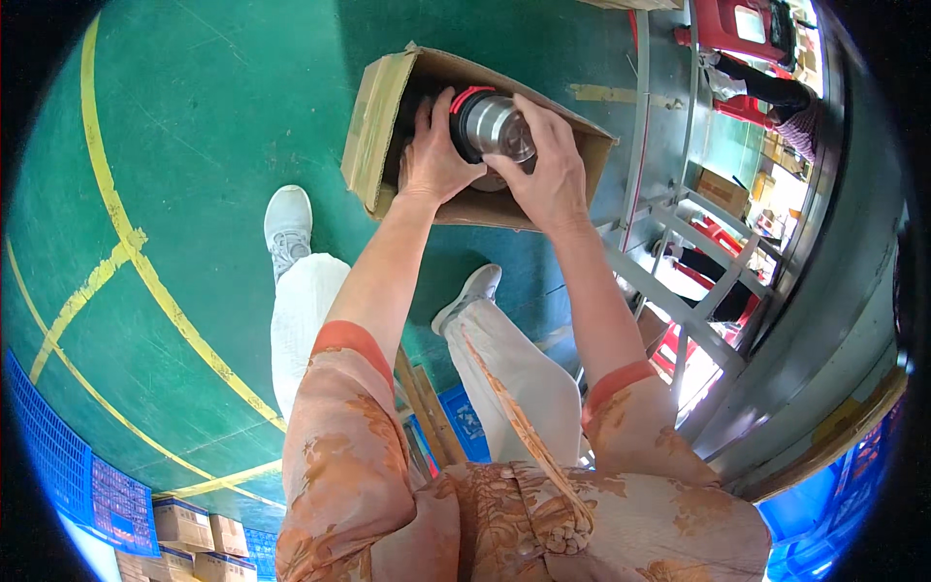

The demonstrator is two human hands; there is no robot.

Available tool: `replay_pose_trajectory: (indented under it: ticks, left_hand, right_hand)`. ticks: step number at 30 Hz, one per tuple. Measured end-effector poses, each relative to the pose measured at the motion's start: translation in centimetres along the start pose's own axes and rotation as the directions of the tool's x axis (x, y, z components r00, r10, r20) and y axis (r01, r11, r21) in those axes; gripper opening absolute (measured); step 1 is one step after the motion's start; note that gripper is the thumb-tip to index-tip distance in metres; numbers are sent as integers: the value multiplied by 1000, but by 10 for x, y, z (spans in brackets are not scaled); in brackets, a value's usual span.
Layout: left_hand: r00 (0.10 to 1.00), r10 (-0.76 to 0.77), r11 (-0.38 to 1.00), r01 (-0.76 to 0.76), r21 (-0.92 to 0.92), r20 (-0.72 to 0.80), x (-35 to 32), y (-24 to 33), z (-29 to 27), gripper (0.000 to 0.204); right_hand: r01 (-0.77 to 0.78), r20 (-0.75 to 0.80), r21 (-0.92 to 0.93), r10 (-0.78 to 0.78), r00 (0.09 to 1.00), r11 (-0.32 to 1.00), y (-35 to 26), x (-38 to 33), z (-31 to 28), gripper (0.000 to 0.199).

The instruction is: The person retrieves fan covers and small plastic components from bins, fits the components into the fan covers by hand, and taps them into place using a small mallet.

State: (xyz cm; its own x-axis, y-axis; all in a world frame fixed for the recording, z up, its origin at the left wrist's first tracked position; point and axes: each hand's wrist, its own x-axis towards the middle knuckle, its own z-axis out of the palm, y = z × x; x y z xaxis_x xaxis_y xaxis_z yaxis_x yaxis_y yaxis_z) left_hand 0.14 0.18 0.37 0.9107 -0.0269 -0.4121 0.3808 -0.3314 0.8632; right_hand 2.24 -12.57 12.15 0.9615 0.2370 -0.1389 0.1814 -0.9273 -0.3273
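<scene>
Between my two hands is a black and silver cylinder (pixel 493 126) with a red ring at one end and a shiny, see-through-looking face at the other. I cannot make out its exact kind. My left hand (pixel 434 160) grips its black, red-ringed end from the left. Around the silver end curl the fingers of my right hand (pixel 551 167), thumb below and fingers above. The cylinder lies tilted within the mouth of an open cardboard box (pixel 373 136). A round, paler thing under it is mostly hidden by my hands.
A metal frame (pixel 679 281) and a grey bench edge (pixel 805 320) run along the right. Beyond them are red stools (pixel 742 27) and parts of other people. Blue crates (pixel 121 504) and stacked cartons (pixel 184 524) stand at lower left. Yellow lines (pixel 116 218) cross the green floor.
</scene>
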Motion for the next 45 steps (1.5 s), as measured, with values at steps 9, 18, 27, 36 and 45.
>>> replay_pose_trajectory:
  ticks: [9, 18, 27, 36, 45]
  left_hand:
    - [1000, -23, 1000, 23, 7, 18, -1, -4, 0, 114]
    - [999, -40, 999, 40, -1, 33, 2, 1, 2, 114]
    - [1000, 8, 1000, -8, -6, -17, 2, -6, 2, 112]
    - [1000, 15, 1000, -15, 11, -4, 2, -4, 3, 113]
    - [1000, 15, 999, -14, 44, -1, -3, -2, 1, 115]
  right_hand:
    - [-565, 290, -233, 611, 736, 791, -15, 32, -9, 88]
    - [-246, 104, -10, 246, 964, 969, 5, 12, -6, 74]
    - [-14, -106, -47, 9, 994, 999, -7, 1, -5, 72]
    - [-138, 18, -48, 139, 990, 989, -1, 2, -1, 74]
    - [-295, 38, 225, 294, 955, 929, 3, -11, -1, 78]
